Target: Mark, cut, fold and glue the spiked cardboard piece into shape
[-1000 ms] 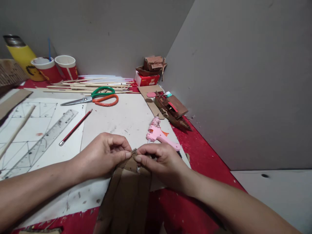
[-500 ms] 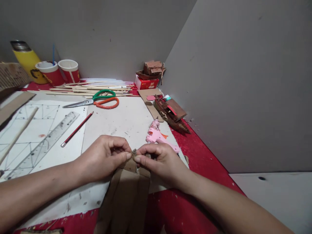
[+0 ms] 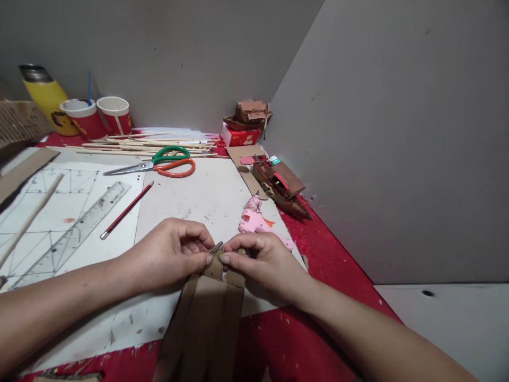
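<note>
A folded piece of brown cardboard (image 3: 207, 323) runs from the bottom edge up to my hands, with creased flaps along its sides. My left hand (image 3: 175, 249) pinches the left side of its narrow far end between thumb and fingers. Against the right side of that same end, my right hand (image 3: 262, 260) is closed in a pinch, its fingertips almost touching the left ones. Corrugated edges show between the fingertips. Just beyond my right hand lies a pink glue gun (image 3: 252, 217), nozzle pointing away.
Scissors (image 3: 173, 162), a pencil (image 3: 127, 209) and a clear ruler (image 3: 75, 233) lie on white paper. Behind are thin sticks (image 3: 151, 143), paper cups (image 3: 115, 116) and a yellow bottle (image 3: 47, 101). Brown model boats (image 3: 282, 185) stand along the grey wall at right.
Both hands stay at the cardboard's far end. The left fingers have shifted slightly, and more of the corrugated edge shows between the fingertips. The other things have not moved.
</note>
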Demonstrator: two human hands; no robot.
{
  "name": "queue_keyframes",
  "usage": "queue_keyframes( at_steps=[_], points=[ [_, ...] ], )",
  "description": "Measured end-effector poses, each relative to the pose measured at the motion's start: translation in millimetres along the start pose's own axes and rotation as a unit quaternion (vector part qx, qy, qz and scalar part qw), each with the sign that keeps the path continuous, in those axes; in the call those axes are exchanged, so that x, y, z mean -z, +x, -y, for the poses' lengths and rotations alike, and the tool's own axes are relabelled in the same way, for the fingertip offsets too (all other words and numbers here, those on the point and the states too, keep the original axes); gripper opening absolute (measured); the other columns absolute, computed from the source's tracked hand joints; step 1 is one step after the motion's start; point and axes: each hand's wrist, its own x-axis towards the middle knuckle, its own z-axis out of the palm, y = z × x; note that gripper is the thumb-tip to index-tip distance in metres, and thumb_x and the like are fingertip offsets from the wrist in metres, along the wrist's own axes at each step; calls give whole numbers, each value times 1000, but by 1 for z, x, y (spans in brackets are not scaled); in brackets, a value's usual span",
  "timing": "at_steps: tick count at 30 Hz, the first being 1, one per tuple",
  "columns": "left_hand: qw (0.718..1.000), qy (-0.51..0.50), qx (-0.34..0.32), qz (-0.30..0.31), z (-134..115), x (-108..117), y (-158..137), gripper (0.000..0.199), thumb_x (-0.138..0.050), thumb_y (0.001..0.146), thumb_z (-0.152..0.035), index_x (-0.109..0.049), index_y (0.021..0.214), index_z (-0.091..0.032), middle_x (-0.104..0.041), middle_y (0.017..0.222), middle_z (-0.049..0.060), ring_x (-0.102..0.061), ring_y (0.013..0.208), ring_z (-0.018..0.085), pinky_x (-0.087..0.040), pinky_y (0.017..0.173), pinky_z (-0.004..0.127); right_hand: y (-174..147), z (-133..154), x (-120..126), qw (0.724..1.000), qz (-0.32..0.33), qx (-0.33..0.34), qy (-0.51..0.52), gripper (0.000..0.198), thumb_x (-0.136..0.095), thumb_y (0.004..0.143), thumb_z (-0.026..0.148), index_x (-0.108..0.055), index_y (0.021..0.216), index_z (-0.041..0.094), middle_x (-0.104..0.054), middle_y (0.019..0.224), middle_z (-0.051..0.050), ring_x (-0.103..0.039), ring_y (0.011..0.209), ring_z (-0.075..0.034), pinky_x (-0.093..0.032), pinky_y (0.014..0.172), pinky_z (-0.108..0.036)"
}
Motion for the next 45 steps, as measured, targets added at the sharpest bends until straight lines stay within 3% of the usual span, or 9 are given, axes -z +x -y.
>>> queue_keyframes(
  at_steps=[9, 17, 27, 34, 41, 45],
  points=[
    [1000, -9, 7, 23, 0, 1, 0, 15, -67, 71, -27, -64, 78, -13, -55, 63, -3, -45, 60, 10, -34, 56, 20, -1, 1, 3, 998, 8, 17, -61, 7, -69, 73, 25, -73, 69, 20, -63, 59, 1, -51, 55, -13, -41, 50, -23],
    [998, 8, 4, 57, -1, 3, 0, 16, -64, 76, -28, -65, 80, -12, -59, 66, 0, -47, 61, 10, -35, 57, 22, -3, 2, 4, 996, 31, 17, -79, 15, -65, 78, 27, -69, 65, 20, -60, 60, 1, -52, 57, -14, -41, 51, -24],
    [999, -5, 3, 39, 6, 2, 5, 14, -66, 74, -25, -65, 76, -12, -55, 60, -3, -44, 57, 9, -32, 54, 21, -3, 0, 1, 997, 44, 17, -63, 16, -60, 78, 28, -65, 67, 18, -54, 59, 2, -44, 57, -13, -35, 53, -24],
    [1000, -12, -19, 21, 7, -3, 4, 14, -66, 77, -25, -66, 71, -12, -53, 57, -5, -42, 54, 7, -31, 51, 20, -3, 1, 0, 997, 43, 18, -55, 16, -59, 78, 28, -64, 67, 17, -56, 61, 1, -47, 58, -13, -38, 55, -24],
    [997, 13, -69, -6, 7, -3, 4, 19, -65, 81, -26, -77, 91, -14, -73, 78, 3, -60, 70, 13, -45, 65, 23, 0, 4, 0, 996, 32, 37, -68, 15, -61, 80, 23, -65, 66, 18, -57, 59, 2, -48, 58, -13, -39, 54, -23],
    [995, 35, -88, -23, 7, -3, 4, 17, -65, 81, -25, -78, 83, -13, -75, 76, 4, -62, 70, 14, -47, 65, 23, 1, 4, -1, 996, 32, 42, -76, 14, -61, 79, 21, -66, 67, 18, -58, 60, 3, -48, 58, -12, -39, 55, -22]
  ],
)
